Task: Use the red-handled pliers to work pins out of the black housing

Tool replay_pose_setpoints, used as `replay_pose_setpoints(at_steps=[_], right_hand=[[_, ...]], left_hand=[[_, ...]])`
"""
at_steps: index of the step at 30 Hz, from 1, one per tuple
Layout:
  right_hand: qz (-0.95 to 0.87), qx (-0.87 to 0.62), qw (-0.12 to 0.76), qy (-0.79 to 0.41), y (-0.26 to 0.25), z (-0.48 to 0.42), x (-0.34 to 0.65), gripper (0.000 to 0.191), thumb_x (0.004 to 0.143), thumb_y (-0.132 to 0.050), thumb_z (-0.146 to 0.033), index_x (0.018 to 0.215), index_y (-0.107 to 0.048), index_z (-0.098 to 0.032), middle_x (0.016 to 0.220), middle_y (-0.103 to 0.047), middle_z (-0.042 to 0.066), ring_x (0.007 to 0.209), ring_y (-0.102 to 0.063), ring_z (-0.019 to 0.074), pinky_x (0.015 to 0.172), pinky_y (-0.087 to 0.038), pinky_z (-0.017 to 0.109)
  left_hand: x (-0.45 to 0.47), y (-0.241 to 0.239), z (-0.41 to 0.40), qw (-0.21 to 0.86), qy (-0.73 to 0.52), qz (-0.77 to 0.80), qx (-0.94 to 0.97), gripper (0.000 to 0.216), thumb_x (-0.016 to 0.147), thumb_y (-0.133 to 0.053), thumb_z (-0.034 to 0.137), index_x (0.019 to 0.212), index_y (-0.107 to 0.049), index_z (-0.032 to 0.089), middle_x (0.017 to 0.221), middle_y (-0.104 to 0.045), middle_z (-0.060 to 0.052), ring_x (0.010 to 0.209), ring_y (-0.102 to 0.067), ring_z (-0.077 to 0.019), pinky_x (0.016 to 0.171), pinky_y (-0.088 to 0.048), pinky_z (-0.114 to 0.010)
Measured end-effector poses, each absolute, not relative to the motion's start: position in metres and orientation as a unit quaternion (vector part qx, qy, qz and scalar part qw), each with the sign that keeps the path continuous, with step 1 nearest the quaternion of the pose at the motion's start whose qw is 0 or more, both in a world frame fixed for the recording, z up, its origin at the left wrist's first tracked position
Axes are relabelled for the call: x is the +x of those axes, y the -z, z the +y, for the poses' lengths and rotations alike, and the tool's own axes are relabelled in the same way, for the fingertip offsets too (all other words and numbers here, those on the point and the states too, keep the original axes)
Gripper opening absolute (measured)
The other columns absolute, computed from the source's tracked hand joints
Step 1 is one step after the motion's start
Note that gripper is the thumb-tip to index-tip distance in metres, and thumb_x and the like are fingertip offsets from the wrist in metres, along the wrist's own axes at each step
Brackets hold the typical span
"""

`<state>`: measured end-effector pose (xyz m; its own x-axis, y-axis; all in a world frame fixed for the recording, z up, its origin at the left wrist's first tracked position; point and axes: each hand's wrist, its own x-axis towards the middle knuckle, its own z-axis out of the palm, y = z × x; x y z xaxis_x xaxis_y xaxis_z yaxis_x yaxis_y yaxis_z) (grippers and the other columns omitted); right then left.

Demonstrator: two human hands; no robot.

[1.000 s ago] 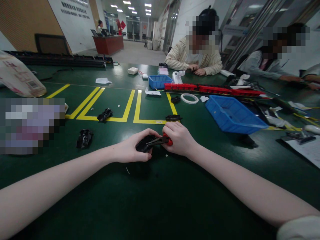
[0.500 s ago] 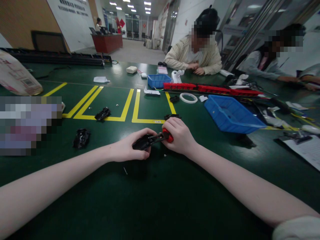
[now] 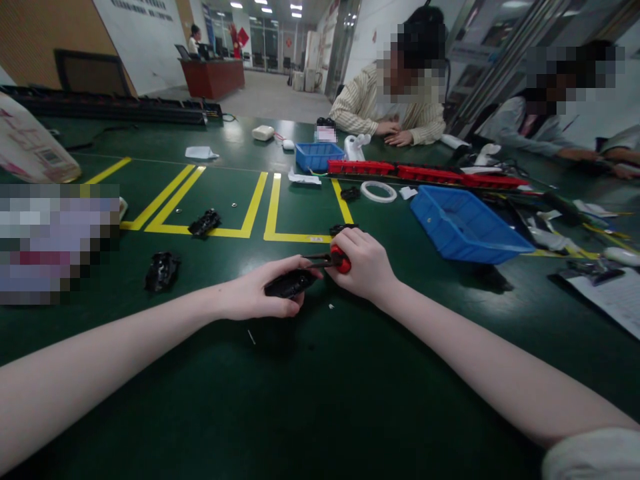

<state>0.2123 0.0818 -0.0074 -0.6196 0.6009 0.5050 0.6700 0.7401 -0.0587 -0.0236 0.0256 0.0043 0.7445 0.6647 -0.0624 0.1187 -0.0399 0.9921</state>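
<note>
Hold: left hand closes around a small black moulded-plastic part, low over the matte dark-green table.
Tool: right hand grips a red-handled screwdriver, just right of the part.
Line: thin shaft runs leftward, its tip seemingly on the part.
Around: similar glossy black pieces left; blue plastic bin well right.

wall sign lettering too small, bag label blurred, nothing legible
</note>
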Motion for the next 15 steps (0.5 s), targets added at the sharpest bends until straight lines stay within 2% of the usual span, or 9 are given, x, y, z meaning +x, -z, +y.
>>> replay_pose_setpoints(at_steps=[9, 15], right_hand=[[-0.909, -0.333, 0.243, 0.065, 0.0053, 0.0819, 0.213, 0.014, 0.079, -0.057, -0.031, 0.086, -0.056, -0.019, 0.088, -0.061, 0.01, 0.081, -0.052, 0.0244, 0.07, -0.041, 0.036], [-0.902, -0.315, 0.267, 0.124, 0.0065, 0.0782, 0.2139, 0.011, 0.081, -0.055, -0.03, 0.083, -0.056, -0.019, 0.083, -0.06, 0.009, 0.079, -0.053, 0.0236, 0.068, -0.04, 0.036]], left_hand=[[-0.0227, -0.0115, 0.0234, 0.625, -0.226, 0.286, 0.69, 0.053, 0.082, -0.065, 0.025, 0.129, -0.043, 0.017, 0.085, -0.06, 0.0, 0.076, -0.056, -0.0159, 0.069, -0.043, -0.028], [-0.0221, -0.0105, 0.0241, 0.628, -0.25, 0.286, 0.679, 0.051, 0.081, -0.066, 0.024, 0.126, -0.043, 0.017, 0.086, -0.06, 0.0, 0.077, -0.057, -0.0157, 0.069, -0.045, -0.028]])
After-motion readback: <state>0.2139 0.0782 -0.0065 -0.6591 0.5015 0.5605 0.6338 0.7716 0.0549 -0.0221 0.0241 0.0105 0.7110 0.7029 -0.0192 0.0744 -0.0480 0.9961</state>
